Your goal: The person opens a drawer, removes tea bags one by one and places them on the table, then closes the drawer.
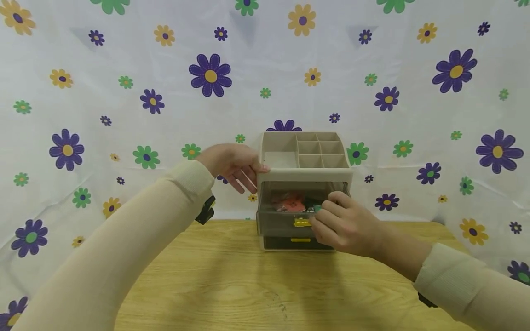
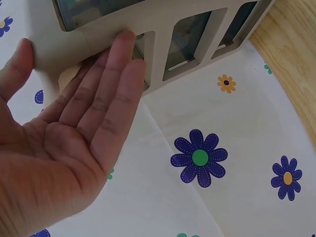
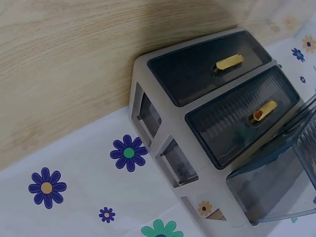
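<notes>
A beige desktop organizer [image 1: 308, 174] stands against the backdrop, compartments on top and dark see-through drawers below. Its top drawer [image 1: 273, 224] is pulled out and contains a reddish-orange packet [image 1: 293, 203] and something green. My right hand [image 1: 345, 225] grips the right part of that drawer's front with curled fingers; the fingertips are hidden. A gold handle [image 1: 302, 222] lies just left of them. With straight fingers, my left hand [image 2: 84, 113] rests against the organizer's left side near its top corner. The right wrist view shows the pulled-out drawer [image 3: 276, 182] but not the hand.
Two lower drawers [image 3: 242, 118] are closed, each with a gold handle. The organizer stands at the back of a wood-grain table [image 1: 232, 285]. Behind it hangs a white flower-patterned cloth [image 1: 165, 133], which also runs along both sides.
</notes>
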`<state>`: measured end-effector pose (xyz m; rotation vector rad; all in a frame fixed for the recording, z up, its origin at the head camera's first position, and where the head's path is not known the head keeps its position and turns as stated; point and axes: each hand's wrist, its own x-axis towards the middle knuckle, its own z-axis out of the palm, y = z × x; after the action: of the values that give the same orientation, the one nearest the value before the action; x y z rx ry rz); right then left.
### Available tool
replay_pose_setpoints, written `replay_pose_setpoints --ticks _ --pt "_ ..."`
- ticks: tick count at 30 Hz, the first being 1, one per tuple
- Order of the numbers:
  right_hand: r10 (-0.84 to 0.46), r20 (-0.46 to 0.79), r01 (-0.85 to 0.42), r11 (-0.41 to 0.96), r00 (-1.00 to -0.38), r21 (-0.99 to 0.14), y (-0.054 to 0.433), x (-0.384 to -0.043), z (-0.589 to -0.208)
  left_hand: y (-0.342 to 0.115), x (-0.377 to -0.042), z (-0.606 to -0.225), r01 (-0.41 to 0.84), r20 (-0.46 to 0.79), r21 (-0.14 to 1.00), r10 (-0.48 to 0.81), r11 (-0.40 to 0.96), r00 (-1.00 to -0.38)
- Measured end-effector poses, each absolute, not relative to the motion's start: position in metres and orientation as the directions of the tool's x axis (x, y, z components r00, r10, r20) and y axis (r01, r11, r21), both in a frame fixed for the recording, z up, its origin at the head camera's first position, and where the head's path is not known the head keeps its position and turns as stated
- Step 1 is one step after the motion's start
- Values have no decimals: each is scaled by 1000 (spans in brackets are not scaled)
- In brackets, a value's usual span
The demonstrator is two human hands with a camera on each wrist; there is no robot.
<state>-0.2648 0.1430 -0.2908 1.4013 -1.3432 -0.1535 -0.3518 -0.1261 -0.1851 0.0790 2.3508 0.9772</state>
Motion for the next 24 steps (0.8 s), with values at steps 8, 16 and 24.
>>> replay_pose_setpoints --ticks 8,16,24 --pt "-777 536 -649 225 330 727 147 -248 -291 -126 -351 -182 -198 -459 670 190 715 -868" --pt "-741 616 -742 250 266 622 154 -250 -273 -121 -351 -181 -203 -437 677 163 708 -885" --pt "-724 590 -784 576 -357 232 175 -268 -250 -120 -351 -178 -225 -448 698 169 680 -878"
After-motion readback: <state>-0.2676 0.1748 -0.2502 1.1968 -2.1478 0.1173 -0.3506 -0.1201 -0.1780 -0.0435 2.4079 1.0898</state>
